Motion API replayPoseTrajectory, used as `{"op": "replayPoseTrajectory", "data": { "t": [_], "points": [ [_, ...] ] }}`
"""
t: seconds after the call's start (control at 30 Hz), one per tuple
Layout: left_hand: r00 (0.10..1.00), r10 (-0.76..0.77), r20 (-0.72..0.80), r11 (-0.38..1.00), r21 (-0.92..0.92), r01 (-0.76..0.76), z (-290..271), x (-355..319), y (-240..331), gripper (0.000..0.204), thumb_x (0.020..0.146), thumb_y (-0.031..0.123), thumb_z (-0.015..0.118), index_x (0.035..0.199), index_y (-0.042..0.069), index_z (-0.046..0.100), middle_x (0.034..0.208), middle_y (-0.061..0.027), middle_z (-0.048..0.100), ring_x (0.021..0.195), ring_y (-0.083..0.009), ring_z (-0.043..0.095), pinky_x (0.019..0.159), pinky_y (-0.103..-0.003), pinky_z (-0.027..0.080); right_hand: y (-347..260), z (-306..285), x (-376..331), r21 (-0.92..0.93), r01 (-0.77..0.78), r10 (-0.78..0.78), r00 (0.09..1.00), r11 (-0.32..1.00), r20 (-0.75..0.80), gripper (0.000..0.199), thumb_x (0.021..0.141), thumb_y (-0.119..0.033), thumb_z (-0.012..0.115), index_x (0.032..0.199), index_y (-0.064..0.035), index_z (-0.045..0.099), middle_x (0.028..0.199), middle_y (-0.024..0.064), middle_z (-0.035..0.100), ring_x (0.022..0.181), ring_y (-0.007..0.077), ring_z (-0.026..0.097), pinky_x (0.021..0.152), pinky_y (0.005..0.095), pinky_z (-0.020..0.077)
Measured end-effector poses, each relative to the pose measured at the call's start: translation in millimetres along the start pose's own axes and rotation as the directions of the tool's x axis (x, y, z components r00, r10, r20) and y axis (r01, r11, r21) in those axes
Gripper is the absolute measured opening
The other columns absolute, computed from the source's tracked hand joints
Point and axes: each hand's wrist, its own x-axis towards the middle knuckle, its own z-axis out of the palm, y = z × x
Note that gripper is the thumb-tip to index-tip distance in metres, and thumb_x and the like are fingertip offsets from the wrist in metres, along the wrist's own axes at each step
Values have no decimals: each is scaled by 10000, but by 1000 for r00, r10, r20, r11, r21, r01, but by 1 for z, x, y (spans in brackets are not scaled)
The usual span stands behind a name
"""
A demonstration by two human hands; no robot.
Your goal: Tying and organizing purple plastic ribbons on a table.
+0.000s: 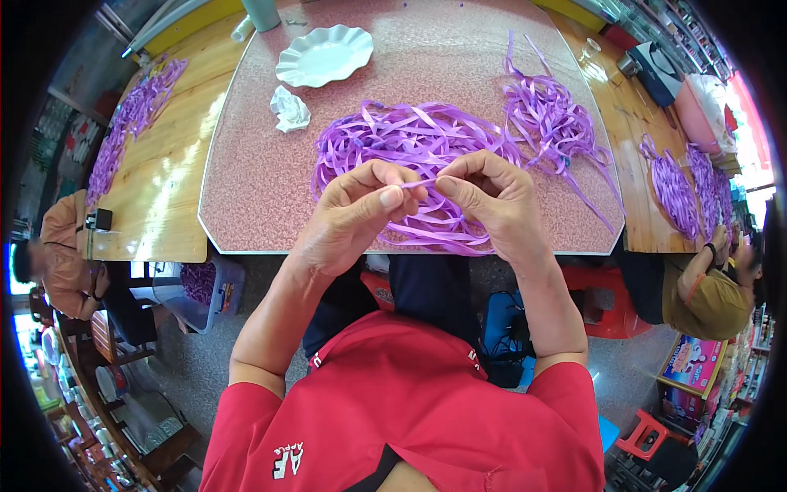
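A large loose heap of purple ribbon [443, 135] lies on the pink speckled table [254, 180] in front of me. Over its near side, my left hand [365, 205] pinches a strand of that ribbon between thumb and curled fingers. My right hand [488, 197] is close beside it, thumb and forefinger pressed together at the strand's other side. A short stretch of ribbon shows between the two hands. Their fingertips hide what exactly is gripped. A smaller tangle of purple ribbon [553, 115] sits to the right, with loose ends trailing toward the table's right edge.
A white scalloped plate [325, 57] and a crumpled white tissue [290, 110] are at the far left of the table. Wooden tables flank mine, bearing more ribbon [131, 123]. One person [65, 254] sits at the left, another [709, 287] at the right. A plastic bin [217, 287] stands below left.
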Motion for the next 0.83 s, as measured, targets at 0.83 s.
{"op": "replayPoseTrajectory", "data": {
  "t": [0.83],
  "points": [
    [785, 484, 386, -18, 901, -433, 8, 12, 0, 295, 710, 7, 729, 929, 78, 546, 1104, -125, 551, 950, -316, 588, 907, -404, 446, 31, 17, 6, 264, -115, 131, 990, 958, -45, 179, 892, -190, 721, 951, -25, 690, 701, -34, 604, 505, 16, 426, 437, 187, 287]
  ]
}}
